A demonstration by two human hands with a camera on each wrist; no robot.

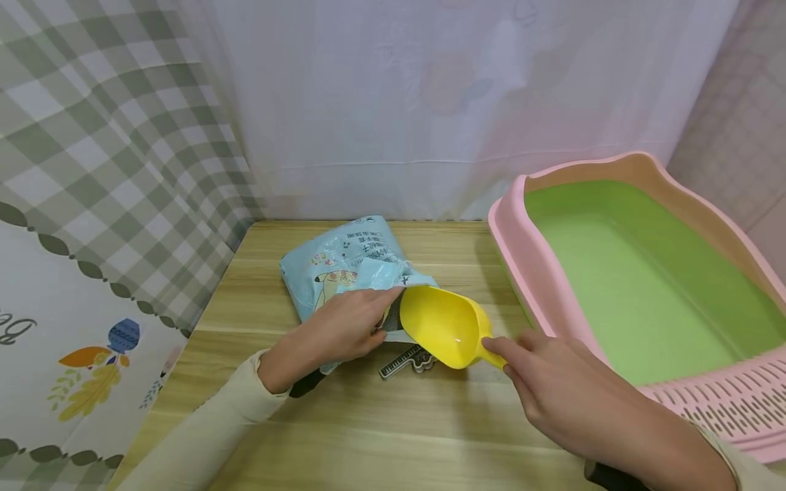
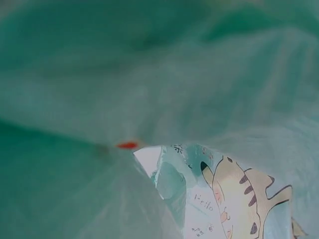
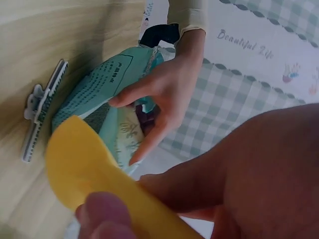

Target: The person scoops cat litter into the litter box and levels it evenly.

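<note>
A light-blue printed plastic bag (image 1: 368, 245) lies on the wooden table with its mouth toward the right. My left hand (image 1: 344, 324) holds the mouth, thumb at one edge and fingers at the other in the right wrist view. Dark grey granules (image 3: 98, 118) show inside. By its handle, my right hand (image 1: 565, 392) grips a yellow scoop (image 1: 445, 324), whose front edge is at the bag's mouth. Creased bag film (image 2: 149, 94) fills most of the left wrist view. A black-and-white sealing clip (image 1: 402, 361) lies just below the mouth.
On the right stands a large pink-rimmed litter tray (image 1: 546, 273) with a green base and a slotted front ledge. A white curtain (image 1: 381, 102) hangs behind the wooden table (image 1: 331, 436); a checked cloth (image 1: 110, 136) hangs on the left.
</note>
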